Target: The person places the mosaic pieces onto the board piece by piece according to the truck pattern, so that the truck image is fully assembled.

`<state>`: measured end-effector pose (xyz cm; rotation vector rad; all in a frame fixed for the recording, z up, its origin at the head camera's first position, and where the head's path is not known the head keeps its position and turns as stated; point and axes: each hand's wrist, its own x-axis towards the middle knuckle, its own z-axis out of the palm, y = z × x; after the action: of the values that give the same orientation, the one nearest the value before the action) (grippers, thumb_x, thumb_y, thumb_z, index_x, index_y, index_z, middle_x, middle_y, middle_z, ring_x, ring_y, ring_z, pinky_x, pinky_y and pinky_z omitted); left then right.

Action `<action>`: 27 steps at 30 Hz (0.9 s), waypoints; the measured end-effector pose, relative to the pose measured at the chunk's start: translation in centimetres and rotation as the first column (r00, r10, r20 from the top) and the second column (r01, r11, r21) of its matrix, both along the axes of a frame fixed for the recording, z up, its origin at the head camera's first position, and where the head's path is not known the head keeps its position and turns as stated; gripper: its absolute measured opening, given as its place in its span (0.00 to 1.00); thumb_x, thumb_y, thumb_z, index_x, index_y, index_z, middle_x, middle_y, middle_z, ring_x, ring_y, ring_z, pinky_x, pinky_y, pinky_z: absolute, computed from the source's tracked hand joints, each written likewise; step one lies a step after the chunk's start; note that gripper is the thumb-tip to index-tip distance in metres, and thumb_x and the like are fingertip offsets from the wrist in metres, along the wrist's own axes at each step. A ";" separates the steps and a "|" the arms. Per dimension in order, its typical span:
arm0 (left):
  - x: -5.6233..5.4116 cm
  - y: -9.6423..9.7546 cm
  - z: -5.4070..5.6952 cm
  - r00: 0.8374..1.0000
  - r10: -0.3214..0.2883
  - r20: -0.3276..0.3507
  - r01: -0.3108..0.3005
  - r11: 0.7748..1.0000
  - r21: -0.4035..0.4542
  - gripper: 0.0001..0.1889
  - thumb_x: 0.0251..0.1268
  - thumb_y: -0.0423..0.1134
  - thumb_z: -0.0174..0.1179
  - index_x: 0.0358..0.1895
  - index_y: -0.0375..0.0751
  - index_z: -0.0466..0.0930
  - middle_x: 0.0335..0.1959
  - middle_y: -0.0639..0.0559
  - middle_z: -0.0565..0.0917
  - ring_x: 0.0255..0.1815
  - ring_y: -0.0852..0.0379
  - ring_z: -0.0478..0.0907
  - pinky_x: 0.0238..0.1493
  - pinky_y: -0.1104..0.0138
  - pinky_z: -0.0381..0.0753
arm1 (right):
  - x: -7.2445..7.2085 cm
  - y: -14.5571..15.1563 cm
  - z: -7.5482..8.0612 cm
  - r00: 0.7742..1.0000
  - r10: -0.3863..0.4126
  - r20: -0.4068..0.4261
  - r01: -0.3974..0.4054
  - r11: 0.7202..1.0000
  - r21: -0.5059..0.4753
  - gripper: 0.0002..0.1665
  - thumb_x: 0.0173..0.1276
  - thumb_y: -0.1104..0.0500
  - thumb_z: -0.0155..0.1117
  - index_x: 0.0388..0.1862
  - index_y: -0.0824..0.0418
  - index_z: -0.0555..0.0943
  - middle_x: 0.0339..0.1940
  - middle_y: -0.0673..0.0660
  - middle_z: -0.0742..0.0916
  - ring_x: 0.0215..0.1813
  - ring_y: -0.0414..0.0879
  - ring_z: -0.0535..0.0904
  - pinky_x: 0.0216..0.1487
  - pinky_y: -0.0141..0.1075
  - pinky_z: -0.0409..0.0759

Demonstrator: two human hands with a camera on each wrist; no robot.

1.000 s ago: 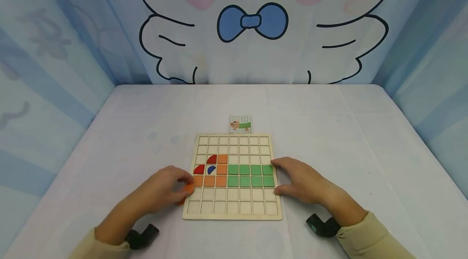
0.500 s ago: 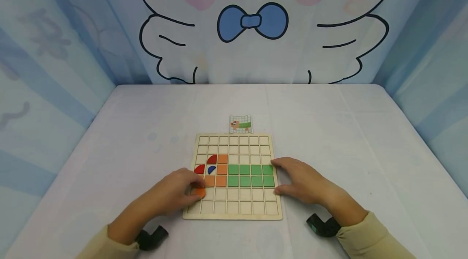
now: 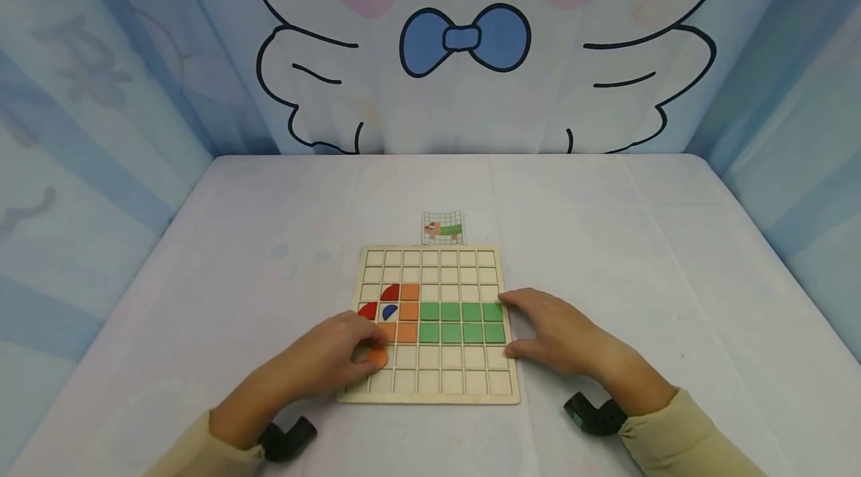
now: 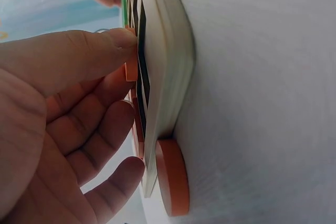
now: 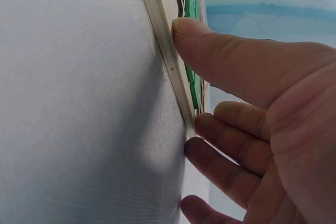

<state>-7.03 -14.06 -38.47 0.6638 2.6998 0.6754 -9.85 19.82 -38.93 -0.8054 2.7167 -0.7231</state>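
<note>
A wooden grid board [image 3: 464, 383] lies on the table, with orange, red, blue and green pieces set in its cells. My left hand [image 3: 339, 354] is over the board's lower left part. Its thumb and fingers pinch an orange piece [image 3: 379, 357] with a rounded edge, also seen as an orange piece [image 4: 131, 69] under the thumb in the left wrist view. Another orange piece [image 4: 173, 177] rests on the tabletop beside the board there. At the board's right edge, my right hand [image 3: 561, 331] touches the rim with thumb and fingertip spread apart; the right wrist view shows its thumb [image 5: 194, 32] there.
A small picture card [image 3: 442, 228] with a coloured grid pattern lies just behind the board. White cloth [image 3: 605, 238] covers the table. A printed curtain [image 3: 464, 111] hangs along the back and sides. Dark camera mounts [image 3: 595, 415] sit at both wrists.
My left hand has carried the orange piece rightward from beside the board's left edge to over the grid, below the orange row. My right hand has stayed at the right edge.
</note>
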 end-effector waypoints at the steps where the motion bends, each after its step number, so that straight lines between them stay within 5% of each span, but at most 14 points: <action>1: 0.0 0.0 0.0 1.000 -0.001 0.000 0.001 1.000 0.002 0.09 0.59 0.36 0.72 0.43 0.47 0.85 0.41 0.60 0.81 0.45 0.57 0.75 0.54 0.56 0.78 | 0.0 0.0 0.0 1.000 0.001 -0.002 -0.001 1.000 0.002 0.42 0.62 0.53 0.75 0.69 0.71 0.70 0.66 0.65 0.77 0.69 0.62 0.71 0.67 0.55 0.67; 16: -0.3 -0.5 -0.5 0.996 -0.050 -0.076 0.055 0.997 0.061 0.10 0.60 0.37 0.72 0.43 0.45 0.83 0.41 0.61 0.80 0.46 0.57 0.75 0.54 0.58 0.77 | 0.0 -0.1 0.1 1.000 0.000 -0.003 0.000 1.000 0.006 0.42 0.61 0.53 0.76 0.69 0.71 0.71 0.66 0.65 0.78 0.68 0.62 0.71 0.67 0.55 0.67; 27: -0.5 -0.5 -0.5 0.998 -0.043 -0.054 0.047 0.997 0.064 0.09 0.61 0.39 0.71 0.43 0.45 0.84 0.41 0.60 0.80 0.46 0.57 0.76 0.53 0.56 0.77 | 0.0 -0.1 0.2 1.000 0.003 0.010 -0.003 1.000 0.001 0.42 0.62 0.52 0.75 0.69 0.70 0.71 0.66 0.65 0.77 0.69 0.62 0.70 0.67 0.56 0.67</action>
<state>-7.51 -14.57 -38.98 0.7663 2.7115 0.7483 -9.85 19.68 -38.73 -0.8037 2.7063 -0.7224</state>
